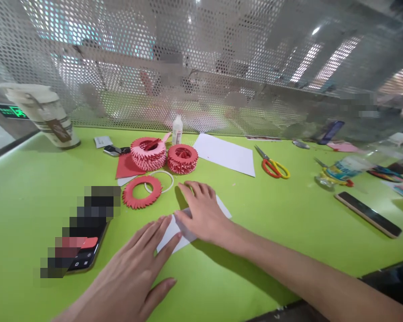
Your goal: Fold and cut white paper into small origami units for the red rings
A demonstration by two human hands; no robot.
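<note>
A small white paper point(170, 235) lies on the green table, partly covered by both hands. My left hand point(143, 261) rests flat at its left edge with the fingers stretched out. Across the paper's middle lies my right hand point(204, 212), fingers spread and palm down, its thumb near my left fingertips. Just beyond are a flat red toothed paper ring point(127, 193), a thin white ring point(171, 181) and two stacked rings of folded paper, one pink point(139, 159) and one red point(182, 167).
A glue bottle point(177, 132), white sheet point(226, 154) and scissors point(272, 166) lie toward the mesh screen point(201, 103). Phones sit left point(93, 250) and right point(367, 214), a plastic bottle point(345, 170) at right, a cup point(52, 118) at far left.
</note>
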